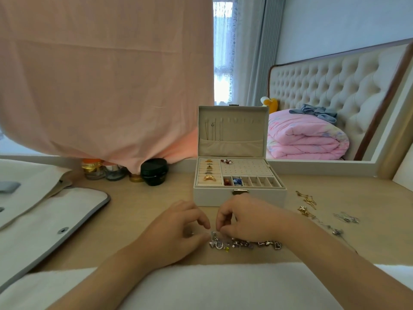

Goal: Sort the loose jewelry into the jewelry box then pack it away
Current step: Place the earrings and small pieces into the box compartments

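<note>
On the head camera I count one jewelry box [240,198] mid-worktop, lid up, its long side running left to right and the clasp toward me. One charm bracelet [245,243] lies along the near edge, also left to right. The right hand [250,218] pinches its left end. The left hand [176,229] curls beside it (grip unclear). Two gold pieces [307,204] lie to the right of the box.

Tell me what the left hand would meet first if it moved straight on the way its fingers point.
Likely the end of the bracelet pinched by the right hand, though depth is unclear.
</note>
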A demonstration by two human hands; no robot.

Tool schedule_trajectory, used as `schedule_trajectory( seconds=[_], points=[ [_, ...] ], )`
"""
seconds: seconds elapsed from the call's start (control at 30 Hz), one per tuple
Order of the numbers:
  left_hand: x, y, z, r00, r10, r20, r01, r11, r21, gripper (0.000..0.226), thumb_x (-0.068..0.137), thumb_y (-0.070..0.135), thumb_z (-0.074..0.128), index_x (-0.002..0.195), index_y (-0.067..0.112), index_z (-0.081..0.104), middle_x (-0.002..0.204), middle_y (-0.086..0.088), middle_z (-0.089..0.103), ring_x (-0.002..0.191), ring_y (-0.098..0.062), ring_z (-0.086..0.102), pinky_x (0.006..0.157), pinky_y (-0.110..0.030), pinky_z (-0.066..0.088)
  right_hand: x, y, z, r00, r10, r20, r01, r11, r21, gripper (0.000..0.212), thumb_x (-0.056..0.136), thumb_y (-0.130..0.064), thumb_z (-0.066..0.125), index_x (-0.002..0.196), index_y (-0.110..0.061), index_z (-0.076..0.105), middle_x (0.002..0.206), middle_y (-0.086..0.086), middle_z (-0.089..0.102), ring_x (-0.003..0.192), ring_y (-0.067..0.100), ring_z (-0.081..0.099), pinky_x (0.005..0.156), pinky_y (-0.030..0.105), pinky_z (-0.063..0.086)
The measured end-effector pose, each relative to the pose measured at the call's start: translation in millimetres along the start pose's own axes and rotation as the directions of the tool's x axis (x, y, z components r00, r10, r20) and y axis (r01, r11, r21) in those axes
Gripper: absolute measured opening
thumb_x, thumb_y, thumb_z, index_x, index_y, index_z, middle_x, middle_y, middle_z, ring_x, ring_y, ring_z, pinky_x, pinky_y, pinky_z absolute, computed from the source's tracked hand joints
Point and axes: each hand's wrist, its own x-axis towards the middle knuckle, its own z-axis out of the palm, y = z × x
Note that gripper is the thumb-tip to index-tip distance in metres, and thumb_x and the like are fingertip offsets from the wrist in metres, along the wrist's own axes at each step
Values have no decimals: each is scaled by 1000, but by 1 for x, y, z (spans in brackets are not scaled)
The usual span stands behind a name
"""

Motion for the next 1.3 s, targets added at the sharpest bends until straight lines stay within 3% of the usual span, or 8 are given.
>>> schedule_trajectory(
  seconds=[0.13, 0.27, 0.47, 0.63, 0.8, 0.9, 1.03, 1.3],
  points=[
    [1, 0, 5, 999, 33, 10, -33, 999, -2, 26, 86, 57, 66, 108, 46, 68, 105, 26, 55, 106, 1, 48, 87, -20, 44, -3, 4, -8, 1000, -4, 0, 4, 999, 32, 10, 87, -26, 70, 92, -33, 75, 90, -13, 72, 72, -5, 60, 60, 6, 40],
    [1, -1, 7, 999, 30, 30, -31, 999, 32, 20, 89, 49, 67, 108, 43, 69, 103, 25, 57, 104, 2, 47, 84, -15, 41, -8, 1, -13, 989, -10, 146, 4, 999, 37, 13, 79, -33, 83, 90, -32, 76, 93, -12, 71, 66, -10, 57, 55, 6, 39],
    [1, -5, 4, 999, -32, 28, 29, 995, 97, 13, 91, 47, 64, 101, 40, 70, 98, 26, 56, 100, 2, 46, 84, -18, 43, -2, 3, -4, 989, -10, 147, 12, 1000, -13, 11, 79, -36, 83, 88, -35, 79, 92, -17, 67, 86, -1, 61, 77, 23, 52],
    [-1, -3, 3, 998, -55, -39, 57, 996, 67, 15, 95, 34, 62, 108, 42, 64, 98, 28, 57, 100, 5, 49, 83, -15, 43, -2, 6, -4, 996, -32, 88, 32, 999, 7, 3, 89, -33, 74, 90, -35, 76, 90, -17, 67, 79, -5, 59, 69, 13, 44],
    [1, 6, 4, 976, -74, -203, 42, 987, -157, 19, 94, 28, 63, 109, 39, 66, 95, 24, 66, 98, 2, 59, 83, -20, 50, 3, 7, -5, 994, 0, -113, 37, 946, 321, 7, 95, -23, 67, 90, -23, 73, 60, -23, 62, 49, -3, 52, 53, 11, 40],
    [3, 14, 7, 964, -125, -234, 48, 949, -311, 20, 89, 40, 65, 109, 43, 62, 94, 23, 68, 95, -1, 64, 79, -26, 54, 6, 4, -2, 987, -21, -158, 95, 873, 478, 11, 98, -16, 63, 91, -14, 71, 71, -10, 70, 48, 13, 52, 51, 21, 43],
    [7, 16, 9, 918, -203, -340, 86, 941, -329, 28, 80, 55, 69, 104, 42, 62, 92, 19, 65, 87, -6, 61, 68, -18, 49, 9, 1, 0, 982, -16, -188, 123, 808, 576, 11, 98, -12, 62, 96, -12, 73, 65, -11, 70, 43, 8, 48, 46, 15, 37],
    [9, 9, 2, 894, -311, -323, 165, 899, -406, 7, 90, 29, 70, 92, 35, 67, 84, 13, 68, 82, -3, 62, 69, -14, 47, 19, 1, 8, 954, 52, -296, 141, 792, 594, 6, 92, -11, 70, 95, -17, 73, 76, -4, 65, 45, 4, 48, 48, 15, 40]
  ],
)
